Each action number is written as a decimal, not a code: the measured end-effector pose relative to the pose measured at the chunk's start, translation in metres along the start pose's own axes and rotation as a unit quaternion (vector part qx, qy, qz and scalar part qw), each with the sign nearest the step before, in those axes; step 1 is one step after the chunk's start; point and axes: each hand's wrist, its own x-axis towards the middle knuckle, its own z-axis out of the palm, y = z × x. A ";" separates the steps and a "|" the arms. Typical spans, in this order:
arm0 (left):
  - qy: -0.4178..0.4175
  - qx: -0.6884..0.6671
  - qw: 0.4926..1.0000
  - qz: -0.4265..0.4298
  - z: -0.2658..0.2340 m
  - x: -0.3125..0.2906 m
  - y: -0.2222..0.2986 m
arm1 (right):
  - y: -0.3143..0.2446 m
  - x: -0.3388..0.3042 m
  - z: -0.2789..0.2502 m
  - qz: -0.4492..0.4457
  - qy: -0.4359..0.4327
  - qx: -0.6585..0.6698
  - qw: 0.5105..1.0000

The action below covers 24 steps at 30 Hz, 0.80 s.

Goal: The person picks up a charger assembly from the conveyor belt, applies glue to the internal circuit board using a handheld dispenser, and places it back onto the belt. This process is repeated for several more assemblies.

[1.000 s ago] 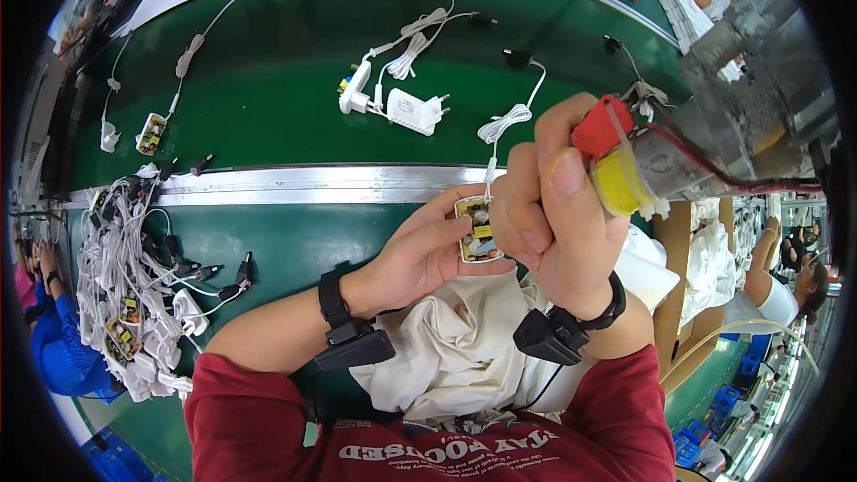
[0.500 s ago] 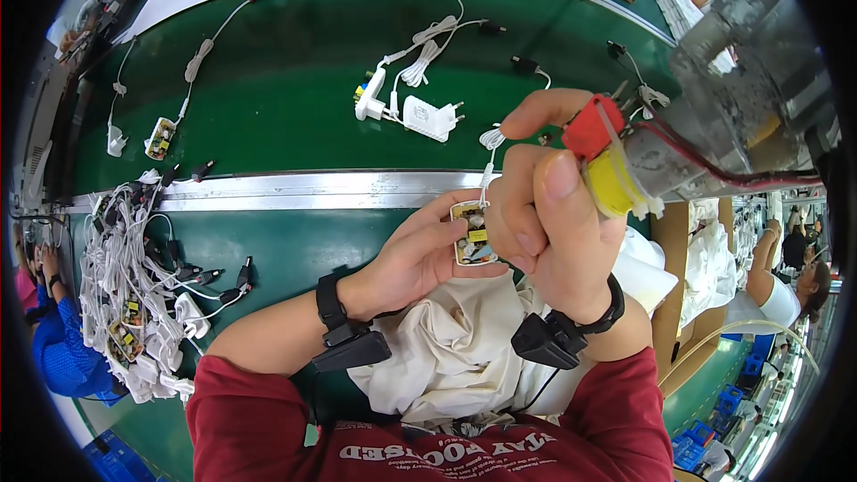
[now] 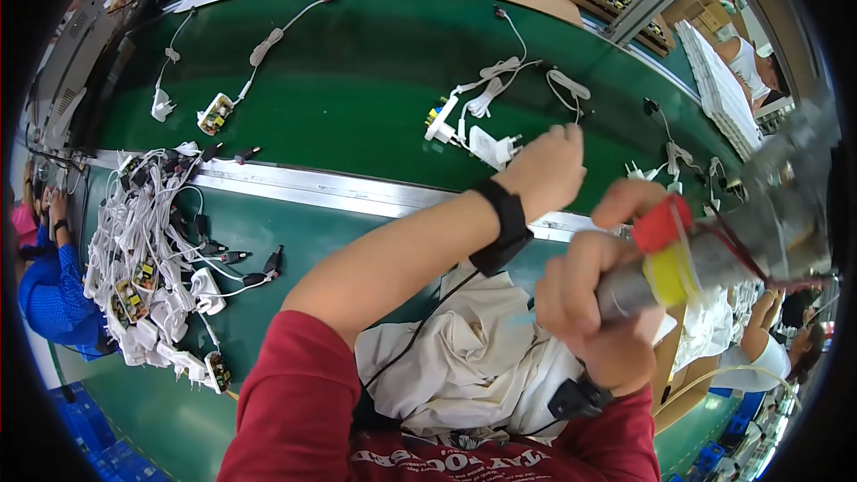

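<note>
My left hand (image 3: 546,171) is stretched over the far green belt, back upward and fingers curled down. What lies under them is hidden, though a white coiled cord (image 3: 569,87) runs toward the hand. Beside it lies a white plug adapter (image 3: 491,148), close to another adapter with its circuit parts exposed (image 3: 439,121). My right hand (image 3: 580,281) is closed round a grey cylindrical dispensing tool (image 3: 625,290) with a red switch (image 3: 661,223) and a yellow band (image 3: 671,273). A light blue tip pokes out below that hand, blurred.
A tangled pile of white adapters and cords (image 3: 152,259) lies on the near green table at left. A metal rail (image 3: 303,186) divides table and belt. An open adapter (image 3: 215,114) sits at the belt's left. Cream cloth (image 3: 464,357) covers my lap. Other people work around.
My left hand has moved from in front of me out over the belt, and the open adapter it held is out of sight. My right hand and tool have moved lower and to the right.
</note>
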 end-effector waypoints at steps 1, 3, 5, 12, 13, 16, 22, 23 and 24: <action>0.048 0.008 0.998 0.030 -0.003 -0.006 0.008 | -0.003 -0.003 0.001 -0.012 -0.011 0.012 1.000; 0.093 0.014 0.994 0.059 -0.018 -0.015 0.016 | -0.016 -0.010 0.014 0.012 0.036 0.051 0.998; 0.055 0.169 0.984 0.003 -0.045 -0.031 0.009 | -0.025 -0.018 0.026 0.057 0.128 0.126 0.982; 0.036 0.243 0.968 -0.042 -0.077 -0.054 -0.042 | -0.031 -0.009 -0.007 0.038 -0.159 0.221 0.961; 0.038 0.249 0.966 -0.055 -0.089 -0.061 -0.055 | -0.027 -0.005 -0.010 0.058 -0.234 0.260 0.935; 0.033 0.314 0.949 -0.025 -0.116 -0.064 -0.073 | -0.029 -0.011 -0.011 0.048 -0.179 0.242 0.952; 0.068 0.389 0.911 -0.119 -0.135 -0.064 -0.076 | -0.034 -0.030 0.005 0.050 -0.044 0.216 0.974; 0.084 0.411 0.895 -0.151 -0.133 -0.062 -0.077 | -0.036 -0.031 0.009 0.048 -0.024 0.208 0.977; 0.087 0.411 0.895 -0.151 -0.131 -0.062 -0.077 | -0.037 -0.031 0.012 0.045 -0.003 0.200 0.979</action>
